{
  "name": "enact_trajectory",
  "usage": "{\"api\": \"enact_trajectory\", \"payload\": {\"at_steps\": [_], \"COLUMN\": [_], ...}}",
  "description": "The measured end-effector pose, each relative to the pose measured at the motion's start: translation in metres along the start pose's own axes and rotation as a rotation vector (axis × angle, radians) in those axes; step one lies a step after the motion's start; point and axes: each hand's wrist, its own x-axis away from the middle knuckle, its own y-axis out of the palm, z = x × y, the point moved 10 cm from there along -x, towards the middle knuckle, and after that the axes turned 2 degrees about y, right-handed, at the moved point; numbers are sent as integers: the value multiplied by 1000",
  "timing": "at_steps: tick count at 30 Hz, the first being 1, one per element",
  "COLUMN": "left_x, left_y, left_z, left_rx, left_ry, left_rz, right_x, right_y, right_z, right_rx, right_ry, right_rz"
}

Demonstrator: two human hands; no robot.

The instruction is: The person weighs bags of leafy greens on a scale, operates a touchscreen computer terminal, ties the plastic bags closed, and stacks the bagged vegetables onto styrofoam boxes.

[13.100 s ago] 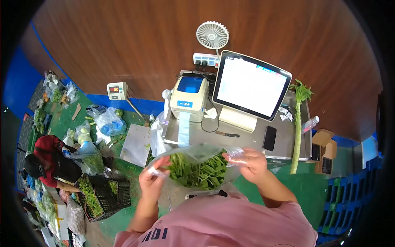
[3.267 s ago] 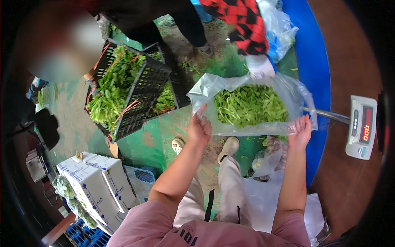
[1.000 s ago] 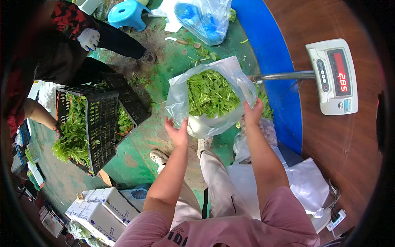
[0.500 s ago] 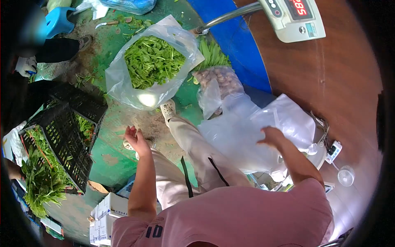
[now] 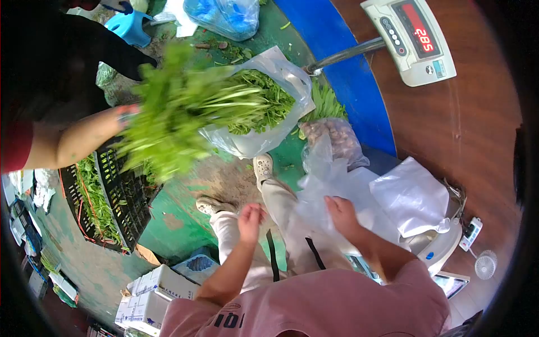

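Note:
My left hand [image 5: 251,220] is in front of my trouser leg, its fingers curled together with nothing visible in them. My right hand [image 5: 341,214] is over the left side of a pile of clear plastic bags [image 5: 359,188], fingers stretched out; I cannot tell whether it touches the film. Ahead, an open clear bag [image 5: 300,84] full of leafy greens [image 5: 275,98] stands on the scale's platform. From the left a co-worker's arm [image 5: 84,137] holds a large, motion-blurred bunch of greens [image 5: 174,112] over the bag's left side.
The scale display [image 5: 424,42] is on a pole at upper right. A bag of brownish lumps [image 5: 337,137] lies beside the greens on the floor. Black crates [image 5: 115,191] of greens stand left, white boxes [image 5: 151,295] at lower left. A small fan [image 5: 485,264] is far right.
The co-worker's arm has swung the bunch of greens from the crate up to the bag. My hands have come closer together, the left one closing. The view has shifted left.

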Motion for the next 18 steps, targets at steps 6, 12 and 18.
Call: {"api": "enact_trajectory", "payload": {"at_steps": [6, 12, 18], "left_x": [78, 63, 62], "left_y": [56, -3, -77], "left_z": [17, -6, 44], "left_rx": [-1, -16, -508], "left_ry": [49, 82, 360], "left_rz": [-366, -102, 232], "right_x": [24, 26, 29], "right_y": [105, 148, 144], "right_z": [-17, -32, -15], "right_rx": [-994, -780, -658], "right_ry": [424, 175, 352], "right_rz": [-164, -374, -452]}}
